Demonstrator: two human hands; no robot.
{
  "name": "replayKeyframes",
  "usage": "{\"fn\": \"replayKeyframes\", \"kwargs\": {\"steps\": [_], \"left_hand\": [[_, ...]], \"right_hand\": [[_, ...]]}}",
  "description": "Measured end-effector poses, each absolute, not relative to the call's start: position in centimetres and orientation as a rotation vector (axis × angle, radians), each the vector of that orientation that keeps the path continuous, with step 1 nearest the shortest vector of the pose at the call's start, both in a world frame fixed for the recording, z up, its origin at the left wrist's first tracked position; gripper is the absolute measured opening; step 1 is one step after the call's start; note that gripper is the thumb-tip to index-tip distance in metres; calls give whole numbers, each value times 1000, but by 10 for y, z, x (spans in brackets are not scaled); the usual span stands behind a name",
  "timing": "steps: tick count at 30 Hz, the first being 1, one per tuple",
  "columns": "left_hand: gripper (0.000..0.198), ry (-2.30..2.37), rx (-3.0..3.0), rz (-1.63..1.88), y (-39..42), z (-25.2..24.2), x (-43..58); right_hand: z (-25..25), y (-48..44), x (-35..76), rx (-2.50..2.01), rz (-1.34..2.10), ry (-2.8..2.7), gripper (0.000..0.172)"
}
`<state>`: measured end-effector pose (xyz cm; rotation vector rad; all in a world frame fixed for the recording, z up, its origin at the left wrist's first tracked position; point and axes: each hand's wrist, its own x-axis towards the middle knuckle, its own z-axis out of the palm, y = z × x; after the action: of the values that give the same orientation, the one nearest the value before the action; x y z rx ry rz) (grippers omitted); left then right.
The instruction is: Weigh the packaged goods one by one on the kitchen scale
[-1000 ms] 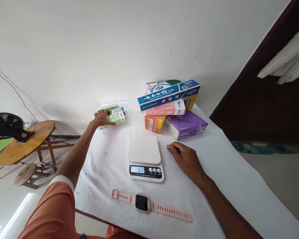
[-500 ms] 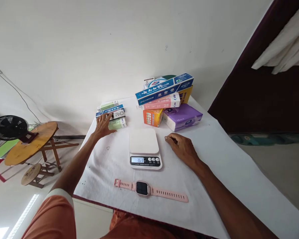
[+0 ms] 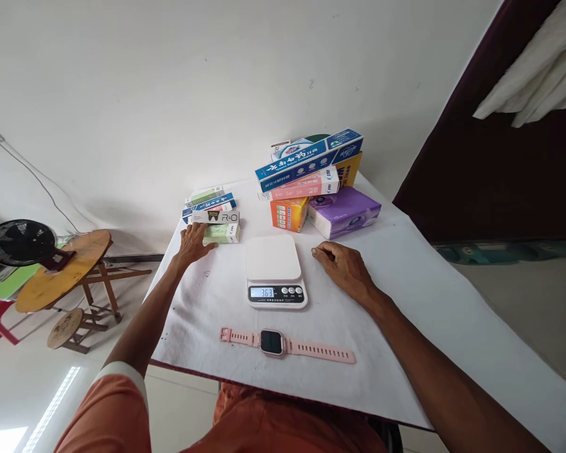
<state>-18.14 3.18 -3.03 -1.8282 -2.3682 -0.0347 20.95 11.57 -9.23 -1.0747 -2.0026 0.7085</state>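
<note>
My left hand (image 3: 193, 244) is at the left ends of a green-and-white box (image 3: 224, 233) and a white R&O toothpaste box (image 3: 226, 217), its fingers apart and its thumb along the near side. Whether it presses on either box I cannot tell. Just behind them lies a blue toothpaste box (image 3: 210, 204). My right hand (image 3: 344, 267) rests on the cloth with curled fingers, right of a white kitchen scale (image 3: 273, 259); nothing shows in it. The scale's platform is bare and its display reads 363, any decimal point being unclear. Nearer me lies a pink-strapped smartwatch (image 3: 271, 342).
Beyond the scale is a pile: a long blue toothpaste box (image 3: 311, 160), a pink box (image 3: 306, 185), an orange box (image 3: 287, 214) and a purple tissue pack (image 3: 346, 212). A fan (image 3: 21, 242) stands on a round wooden table (image 3: 70, 270) at left.
The R&O box has come away from the blue box, and more of its left part shows. My left hand has shifted slightly towards the green-and-white box. My right hand stays in place.
</note>
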Motion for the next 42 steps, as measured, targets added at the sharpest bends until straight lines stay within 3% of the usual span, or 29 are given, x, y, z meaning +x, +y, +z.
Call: {"fn": "replayKeyframes", "kwargs": {"steps": [8, 17, 25, 34, 42], "left_hand": [[68, -2426, -1908, -104, 37, -26, -182], [58, -2532, -1964, 233, 14, 1, -198], [60, -2497, -2155, -285, -47, 35, -173], [56, -2094, -2462, -203, 4, 34, -58], [57, -2097, -2433, 10, 24, 16, -41]], "right_hand": [[-95, 118, 209, -1088, 703, -2009, 29], [-95, 119, 209, -1083, 713, -2012, 28], [-93, 119, 208, -1100, 732, -2009, 27], [-84, 113, 212, -1124, 832, -1946, 28], [-83, 115, 211, -1138, 898, -1882, 28]]}}
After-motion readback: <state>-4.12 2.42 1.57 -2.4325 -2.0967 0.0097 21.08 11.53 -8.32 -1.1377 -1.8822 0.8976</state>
